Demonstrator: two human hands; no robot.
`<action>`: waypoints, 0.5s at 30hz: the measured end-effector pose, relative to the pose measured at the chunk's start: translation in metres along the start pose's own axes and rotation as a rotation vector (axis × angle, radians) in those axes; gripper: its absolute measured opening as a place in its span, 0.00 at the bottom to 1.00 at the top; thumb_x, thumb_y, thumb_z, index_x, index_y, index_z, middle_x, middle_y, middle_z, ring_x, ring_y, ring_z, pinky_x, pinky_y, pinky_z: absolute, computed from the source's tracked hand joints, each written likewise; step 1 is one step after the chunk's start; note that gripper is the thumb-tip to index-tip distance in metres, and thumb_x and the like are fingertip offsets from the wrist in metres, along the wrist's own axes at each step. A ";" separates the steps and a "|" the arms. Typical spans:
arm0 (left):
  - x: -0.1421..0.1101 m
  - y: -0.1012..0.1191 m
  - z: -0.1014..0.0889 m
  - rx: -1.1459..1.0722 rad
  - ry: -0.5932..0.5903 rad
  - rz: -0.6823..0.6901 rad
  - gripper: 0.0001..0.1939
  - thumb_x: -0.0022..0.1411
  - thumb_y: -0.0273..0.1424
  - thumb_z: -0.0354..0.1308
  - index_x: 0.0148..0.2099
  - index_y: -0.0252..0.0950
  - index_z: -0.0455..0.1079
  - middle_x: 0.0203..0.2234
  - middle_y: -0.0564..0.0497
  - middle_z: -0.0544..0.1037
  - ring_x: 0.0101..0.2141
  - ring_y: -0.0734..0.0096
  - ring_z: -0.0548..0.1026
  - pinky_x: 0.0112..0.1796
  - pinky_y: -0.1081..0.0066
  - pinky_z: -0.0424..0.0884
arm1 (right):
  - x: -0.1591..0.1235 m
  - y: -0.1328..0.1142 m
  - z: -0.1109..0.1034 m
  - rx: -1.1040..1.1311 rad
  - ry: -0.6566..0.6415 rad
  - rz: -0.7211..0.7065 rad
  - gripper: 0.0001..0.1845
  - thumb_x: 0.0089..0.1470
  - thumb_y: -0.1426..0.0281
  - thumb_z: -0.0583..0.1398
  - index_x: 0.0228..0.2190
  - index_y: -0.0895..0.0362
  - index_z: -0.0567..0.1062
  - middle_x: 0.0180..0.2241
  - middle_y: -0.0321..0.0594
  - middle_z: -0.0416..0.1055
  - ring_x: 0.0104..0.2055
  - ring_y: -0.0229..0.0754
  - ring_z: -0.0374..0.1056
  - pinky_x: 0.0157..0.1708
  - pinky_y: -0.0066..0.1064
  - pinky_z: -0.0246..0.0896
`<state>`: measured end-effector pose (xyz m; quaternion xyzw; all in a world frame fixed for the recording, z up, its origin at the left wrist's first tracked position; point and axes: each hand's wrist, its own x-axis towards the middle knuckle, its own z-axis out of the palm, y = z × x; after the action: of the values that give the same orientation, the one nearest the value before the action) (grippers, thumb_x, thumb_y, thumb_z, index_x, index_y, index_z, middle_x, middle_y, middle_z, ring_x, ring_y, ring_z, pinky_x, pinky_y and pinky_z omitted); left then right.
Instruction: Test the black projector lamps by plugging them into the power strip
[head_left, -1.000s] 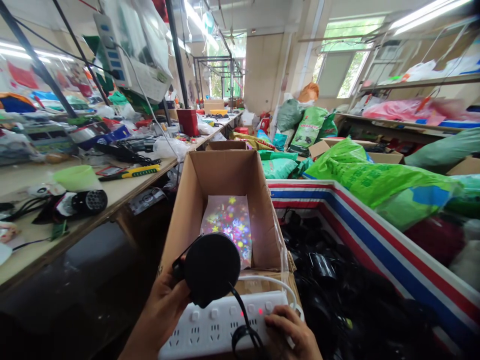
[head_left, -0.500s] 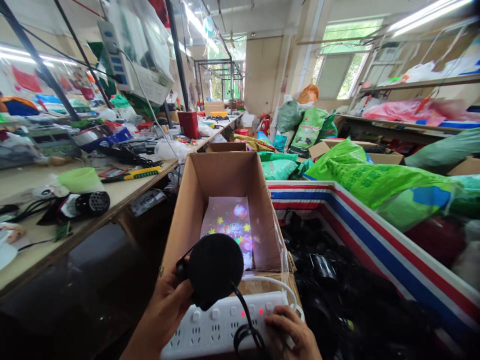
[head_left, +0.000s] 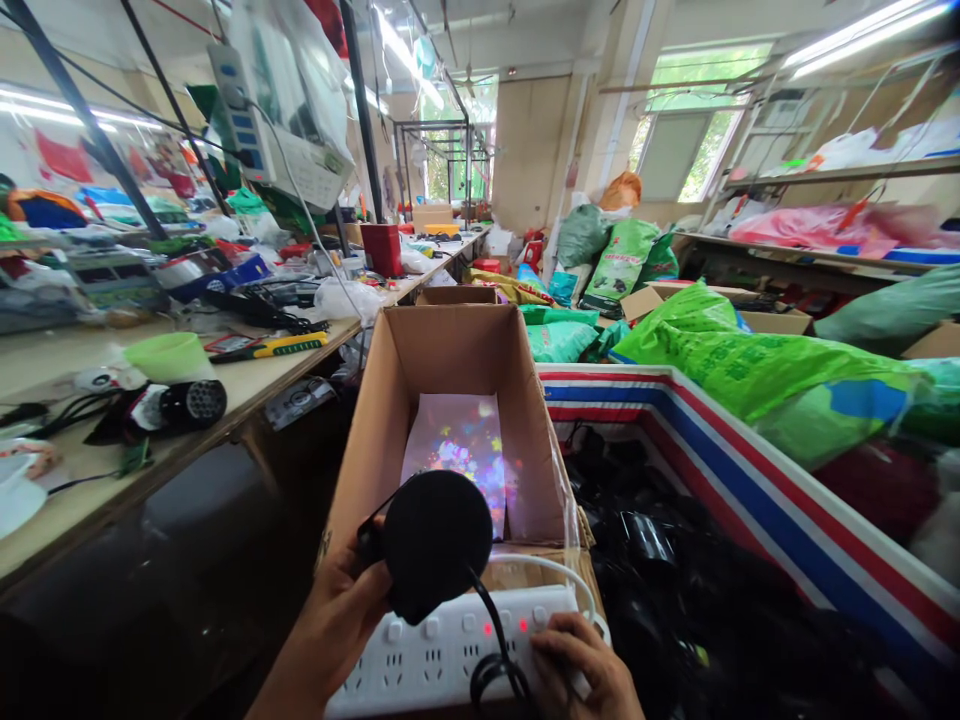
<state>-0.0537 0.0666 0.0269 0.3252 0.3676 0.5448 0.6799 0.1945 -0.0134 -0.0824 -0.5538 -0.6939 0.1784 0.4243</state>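
The left hand [head_left: 341, 610] pinches the black round device [head_left: 435, 545] over the power strip [head_left: 450, 655], flat disc facing the camera, hidden front and long axis seemingly aimed at the light-speckled paper [head_left: 454, 440], apparently a lighting step calling next for steady aim, while the right hand [head_left: 589, 665] curls at the strip's end, its grip unclear.

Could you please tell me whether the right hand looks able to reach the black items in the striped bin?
Probably yes: the right hand is at the power strip, close to the black items, and the striped bin is open-topped, with nothing seen blocking that side.
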 end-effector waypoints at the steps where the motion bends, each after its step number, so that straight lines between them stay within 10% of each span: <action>1: 0.000 0.000 0.000 -0.008 0.005 0.002 0.21 0.42 0.35 0.73 0.39 0.36 0.72 0.26 0.51 0.78 0.25 0.72 0.76 0.28 0.78 0.73 | -0.001 0.001 0.001 0.000 -0.003 0.008 0.08 0.54 0.70 0.58 0.32 0.55 0.79 0.32 0.43 0.72 0.32 0.40 0.72 0.32 0.22 0.69; 10: 0.000 -0.006 -0.004 0.008 -0.124 -0.001 0.18 0.47 0.35 0.70 0.37 0.36 0.68 0.26 0.55 0.72 0.26 0.77 0.71 0.28 0.78 0.69 | -0.002 0.010 -0.001 0.068 -0.019 0.006 0.08 0.53 0.68 0.60 0.33 0.53 0.80 0.31 0.44 0.73 0.33 0.41 0.72 0.34 0.23 0.68; 15: -0.004 -0.007 0.002 0.267 0.021 0.075 0.17 0.49 0.38 0.67 0.36 0.36 0.65 0.21 0.56 0.73 0.22 0.74 0.73 0.25 0.79 0.67 | 0.001 0.005 -0.016 0.317 0.090 0.154 0.06 0.50 0.65 0.63 0.30 0.53 0.80 0.32 0.43 0.73 0.34 0.43 0.72 0.34 0.25 0.69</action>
<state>-0.0491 0.0610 0.0221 0.4206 0.4312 0.5195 0.6060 0.2098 -0.0147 -0.0767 -0.5390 -0.5928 0.2927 0.5219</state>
